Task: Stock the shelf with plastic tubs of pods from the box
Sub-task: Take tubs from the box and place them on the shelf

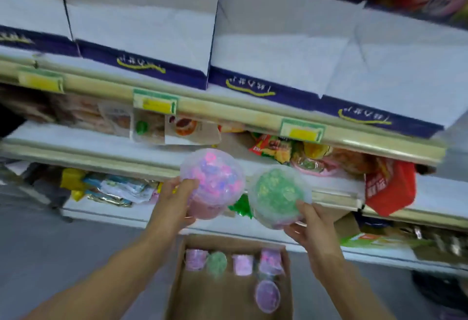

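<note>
My left hand (174,200) grips a clear plastic tub of pink and purple pods (214,180), held up in front of the middle shelf (101,140). My right hand (307,231) holds a clear tub of green pods (277,194) beside it, a little lower and to the right. The two tubs are close together, almost touching. Below my hands, an open cardboard box (228,292) on the floor holds several more tubs, pink, purple and one green (216,264).
White and navy cartons (266,41) line the upper shelf, with yellow price tags (155,103) on its rail. Snack packets (278,150) and a red bag (390,188) crowd the shelves at right. More packets (111,188) lie at lower left. Grey floor lies at left.
</note>
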